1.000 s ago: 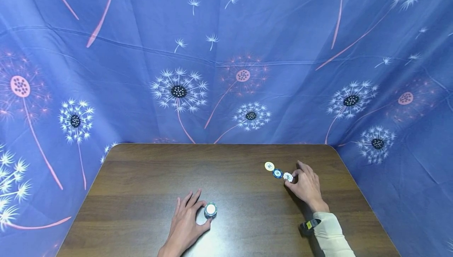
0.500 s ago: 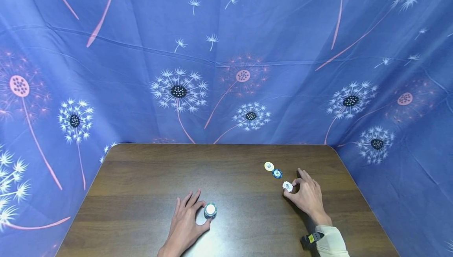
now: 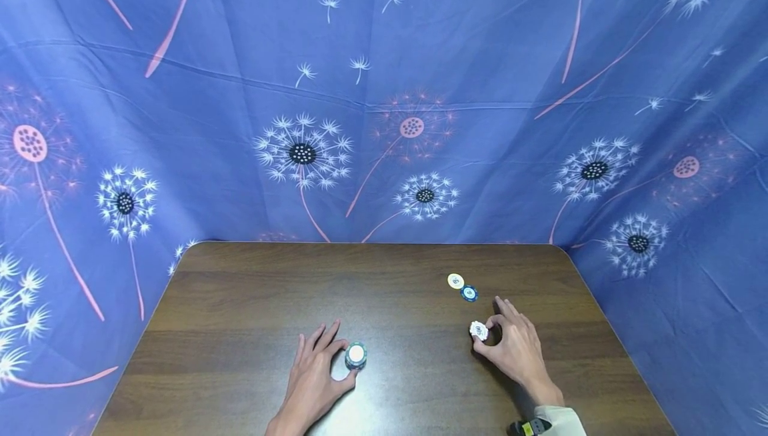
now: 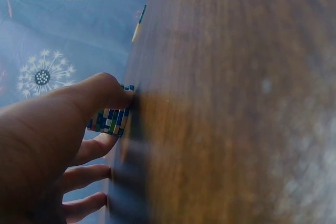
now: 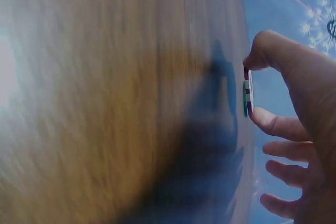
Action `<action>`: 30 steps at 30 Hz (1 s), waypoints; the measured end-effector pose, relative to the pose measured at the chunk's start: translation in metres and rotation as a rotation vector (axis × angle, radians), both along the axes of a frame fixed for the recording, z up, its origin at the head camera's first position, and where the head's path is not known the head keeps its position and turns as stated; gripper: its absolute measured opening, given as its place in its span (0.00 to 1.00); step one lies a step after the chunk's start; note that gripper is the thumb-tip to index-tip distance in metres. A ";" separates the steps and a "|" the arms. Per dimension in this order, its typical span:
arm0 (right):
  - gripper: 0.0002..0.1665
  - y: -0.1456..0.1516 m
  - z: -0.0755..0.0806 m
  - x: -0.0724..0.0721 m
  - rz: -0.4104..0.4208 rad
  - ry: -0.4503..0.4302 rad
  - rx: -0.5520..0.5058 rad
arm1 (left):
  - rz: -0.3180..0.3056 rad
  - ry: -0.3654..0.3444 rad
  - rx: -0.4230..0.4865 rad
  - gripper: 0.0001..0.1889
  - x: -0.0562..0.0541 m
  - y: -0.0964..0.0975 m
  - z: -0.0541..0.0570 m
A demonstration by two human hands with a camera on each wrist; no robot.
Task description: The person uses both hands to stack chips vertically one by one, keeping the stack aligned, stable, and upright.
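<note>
My left hand rests around a short stack of poker chips, thumb and index finger on opposite sides. A teal-rimmed chip with a pale centre tops it. In the left wrist view, the layered edges of the stack show between thumb and finger, other fingers spread along the table. At the right, my right hand pinches a white poker chip by its edge between thumb and index finger. Seen edge-on in the right wrist view, this chip is dark red and white, held flat above its shadow on the table.
Behind the right hand, a cream-yellow chip and a blue chip lie side by side. The brown wooden table reaches back to a blue dandelion-print cloth, which also hangs at both sides.
The right hand has drawn the white chip away from the blue chip, towards the front and slightly left. The left hand and its stack have stayed in place.
</note>
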State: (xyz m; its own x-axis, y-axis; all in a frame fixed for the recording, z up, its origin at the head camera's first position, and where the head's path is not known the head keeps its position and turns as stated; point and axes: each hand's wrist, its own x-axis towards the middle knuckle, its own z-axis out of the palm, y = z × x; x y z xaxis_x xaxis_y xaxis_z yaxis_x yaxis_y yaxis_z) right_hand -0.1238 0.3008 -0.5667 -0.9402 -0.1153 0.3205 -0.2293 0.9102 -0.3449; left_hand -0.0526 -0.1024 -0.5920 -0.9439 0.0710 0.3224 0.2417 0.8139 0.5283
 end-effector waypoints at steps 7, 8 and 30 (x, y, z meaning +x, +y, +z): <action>0.19 -0.027 0.002 0.011 0.078 0.024 -0.021 | 0.000 -0.011 -0.004 0.22 0.000 -0.001 0.001; 0.19 -0.031 0.002 0.011 0.091 0.028 -0.018 | -0.001 -0.016 -0.004 0.22 0.000 -0.001 0.001; 0.20 -0.148 0.008 0.021 0.418 0.028 -0.029 | -0.003 -0.009 -0.026 0.23 0.000 -0.001 0.002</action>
